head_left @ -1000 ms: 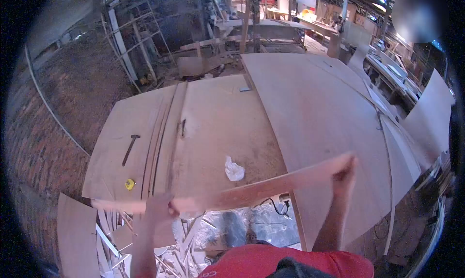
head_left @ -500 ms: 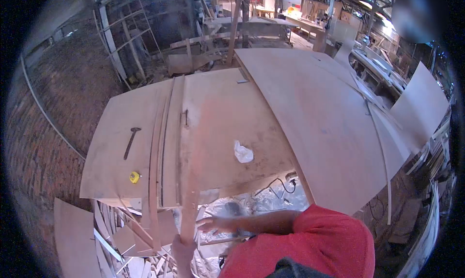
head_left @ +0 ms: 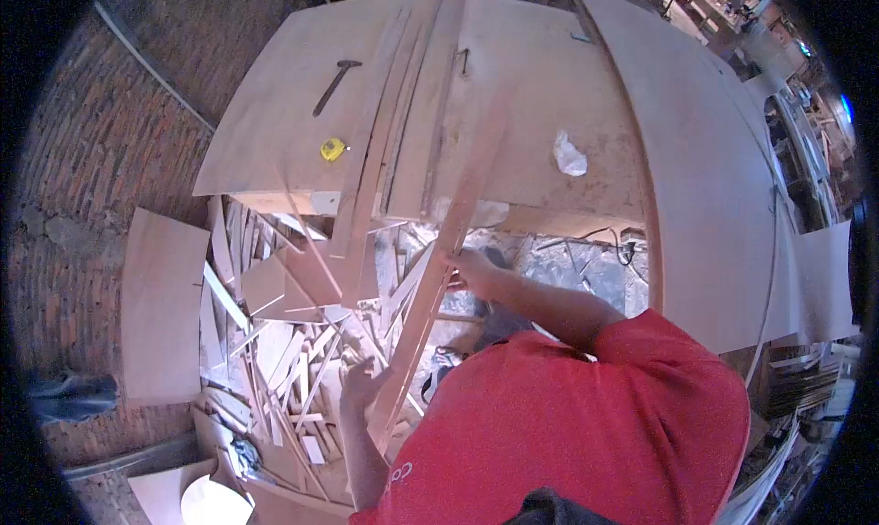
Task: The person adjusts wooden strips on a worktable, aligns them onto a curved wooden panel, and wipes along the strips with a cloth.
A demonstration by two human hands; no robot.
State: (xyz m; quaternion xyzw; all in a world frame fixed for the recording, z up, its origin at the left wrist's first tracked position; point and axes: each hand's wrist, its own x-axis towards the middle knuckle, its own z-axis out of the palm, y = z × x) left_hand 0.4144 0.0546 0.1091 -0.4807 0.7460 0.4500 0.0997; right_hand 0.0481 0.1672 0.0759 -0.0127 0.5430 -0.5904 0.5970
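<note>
A long, narrow wooden strip (head_left: pixel 422 319) slants from over the worktable down toward my body. My right hand (head_left: pixel 472 273) grips its edge around the middle, the fingers partly hidden behind the wood. Close to the lower end, my left hand (head_left: pixel 364 386) is beside the strip with fingers apart and does not grip it. On the table's plywood top (head_left: pixel 531 76) lie a hammer (head_left: pixel 334 87), a yellow tape measure (head_left: pixel 332 149) and a crumpled white piece (head_left: pixel 569 154), perhaps plastic. More long strips (head_left: pixel 403 127) lie across the table between hammer and held strip.
A large plywood sheet (head_left: pixel 705 159) leans over the table's right side. Wood offcuts (head_left: pixel 302 369) litter the floor at left and below. Another panel (head_left: pixel 165 305) stands by the brick wall (head_left: pixel 82 168). A dark cable (head_left: pixel 625 248) hangs under the table edge.
My view has tipped down and left. My right hand has closed on the strip, and my left hand has let go of it. The strip's lower end has come nearer my body.
</note>
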